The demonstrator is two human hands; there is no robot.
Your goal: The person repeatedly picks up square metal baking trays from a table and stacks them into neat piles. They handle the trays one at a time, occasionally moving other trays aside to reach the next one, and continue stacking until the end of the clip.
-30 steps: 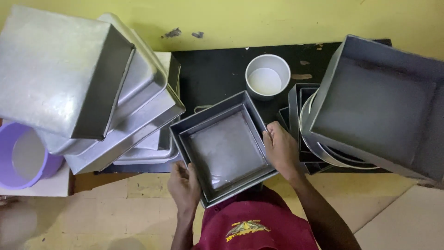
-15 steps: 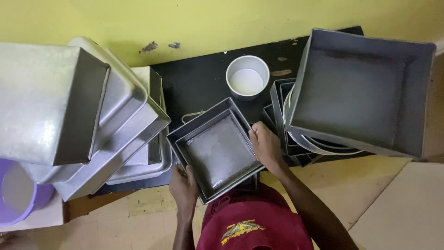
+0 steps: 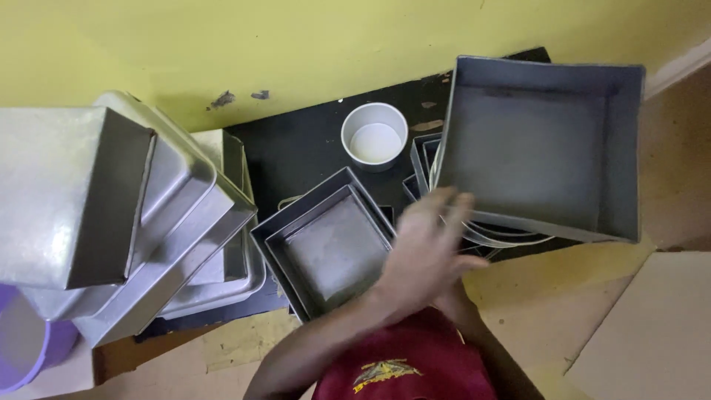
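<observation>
Two square grey metal pans (image 3: 329,252), one nested in the other, lie on a black mat (image 3: 296,155) in front of me. My left hand (image 3: 422,252) is blurred, with fingers spread and nothing in them. It has crossed over to the pans' right edge, just below a large tilted square pan (image 3: 533,148). My right hand is hidden behind the left one; only its forearm (image 3: 489,355) shows. I cannot tell whether the left hand touches the pans.
A leaning stack of metal pans (image 3: 185,222) topped by a square pan (image 3: 67,192) fills the left. A white round tin (image 3: 375,137) stands at the back by the yellow wall. Round pans (image 3: 489,235) lie under the large one. Purple tub (image 3: 29,348) at left, cardboard (image 3: 652,326) at right.
Both hands have let go of the nested pans. My left hand has swung right across them and now covers my right hand. The camera has tilted.
</observation>
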